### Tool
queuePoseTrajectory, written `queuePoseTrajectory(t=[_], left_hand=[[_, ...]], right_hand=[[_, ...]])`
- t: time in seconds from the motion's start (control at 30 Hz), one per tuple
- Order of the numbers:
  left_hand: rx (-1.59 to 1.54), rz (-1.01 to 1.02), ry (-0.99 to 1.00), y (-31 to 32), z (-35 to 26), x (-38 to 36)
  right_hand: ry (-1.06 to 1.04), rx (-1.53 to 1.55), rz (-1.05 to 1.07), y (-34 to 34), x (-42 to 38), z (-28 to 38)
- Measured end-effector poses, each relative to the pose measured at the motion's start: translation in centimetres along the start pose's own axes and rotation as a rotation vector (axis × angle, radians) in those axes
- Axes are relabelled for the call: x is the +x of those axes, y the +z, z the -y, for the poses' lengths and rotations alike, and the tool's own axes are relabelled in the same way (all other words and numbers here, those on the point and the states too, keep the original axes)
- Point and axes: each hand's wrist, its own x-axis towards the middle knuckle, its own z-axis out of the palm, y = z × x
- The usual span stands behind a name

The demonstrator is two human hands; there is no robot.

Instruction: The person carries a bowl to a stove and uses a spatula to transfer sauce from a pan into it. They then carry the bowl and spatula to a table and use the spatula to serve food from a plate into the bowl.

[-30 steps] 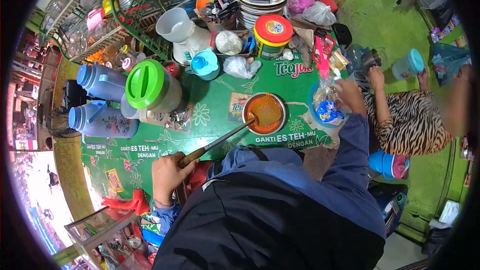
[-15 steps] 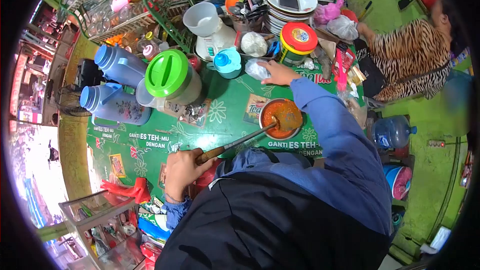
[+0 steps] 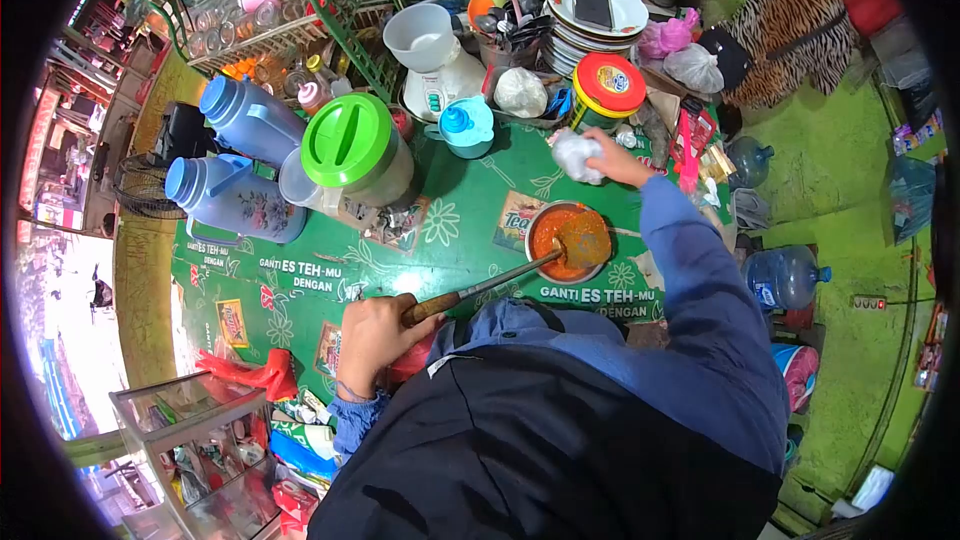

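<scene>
In the head view, I see a bowl (image 3: 529, 248) of reddish-orange sauce (image 3: 585, 224) sitting on the green-covered bench (image 3: 455, 258), close in front of the person. To the left of the bowl and nearer the body, the left hand (image 3: 372, 338) grips the wooden handle of a long utensil (image 3: 500, 276), its fingers curled around; the metal shaft slants up to the right and its end lies in the sauce. Just beyond the bowl, the right hand (image 3: 614, 161) has its fingers pinching the right side of a crumpled whitish plastic bag (image 3: 574, 154); I can't tell whether the bag touches the bench. Farther past the bowl stand a red-lidded tub (image 3: 609, 88) and a stack of plates (image 3: 626, 16) with a dark phone (image 3: 593, 3) on top. Beyond the bowl to the left are a light-blue cup (image 3: 468, 132), a green-lidded jug (image 3: 345, 140) and two blue flasks (image 3: 245, 202). Far off to the bowl's right, past the plates, another person in an animal-striped garment (image 3: 790, 35) is partly visible.
</scene>
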Motion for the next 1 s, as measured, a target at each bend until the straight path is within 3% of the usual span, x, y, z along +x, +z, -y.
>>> queuePoseTrajectory(t=[0.03, 0.07, 0.13, 0.3, 0.37, 0.43, 0.57, 0.63, 0.67, 0.73, 0.77, 0.83, 0.87, 0.93, 0.97, 1.0], left_hand=[[-0.001, -0.001, 0.003, 0.0, 0.0, 0.1], [-0.002, 0.006, 0.000, 0.0, -0.1, 0.2], [-0.005, 0.019, 0.018, 0.0, -0.3, 0.7], [-0.002, 0.040, 0.032, -0.2, -0.6, 1.6], [-0.004, 0.051, 0.043, -0.4, -0.7, 2.0], [-0.008, 0.064, 0.054, -0.6, -0.9, 2.3], [0.003, 0.049, 0.028, -0.8, -1.2, 2.4], [0.017, 0.040, 0.025, -0.9, -1.1, 2.5], [0.018, 0.044, 0.030, -1.0, -1.0, 2.6], [0.039, 0.044, 0.037, -1.0, -1.2, 2.8], [0.040, 0.048, 0.043, -0.9, -1.2, 2.9], [0.046, 0.069, 0.035, -0.8, -1.2, 3.0], [0.049, 0.072, 0.039, -0.6, -1.2, 3.1], [0.017, 0.026, 0.068, -0.4, -1.1, 3.1], [0.020, 0.029, 0.071, -0.4, -1.1, 3.2], [0.042, 0.049, 0.061, -0.6, -1.1, 3.2]], right_hand=[[0.132, 0.223, -0.030, -0.8, -0.8, -0.6], [0.133, 0.221, -0.033, -1.4, -1.7, -0.7], [0.175, 1.077, -0.215, -2.8, -4.2, -1.0], [-0.029, 1.322, -0.204, -6.1, -9.6, -0.7], [0.036, 1.269, -0.435, -6.7, -11.7, -0.4], [0.027, 1.299, -0.502, -8.0, -14.5, -0.2], [0.016, 1.032, -0.734, -10.0, -20.5, 1.4], [0.202, 0.659, -0.996, -10.2, -24.1, 1.7], [0.206, 0.660, -1.001, -9.8, -26.0, -0.1], [0.349, 0.346, -1.391, -7.5, -29.0, -6.0], [0.354, 0.345, -1.396, -5.6, -29.9, -8.2], [0.440, -0.046, -1.712, -2.0, -31.5, -11.5], [0.445, -0.045, -1.715, -0.2, -31.8, -12.2], [0.789, -0.195, -1.816, 3.2, -31.0, -12.4], [0.794, -0.194, -1.818, 3.9, -30.1, -11.2], [0.886, -0.224, -1.615, 4.4, -29.1, -9.2]])
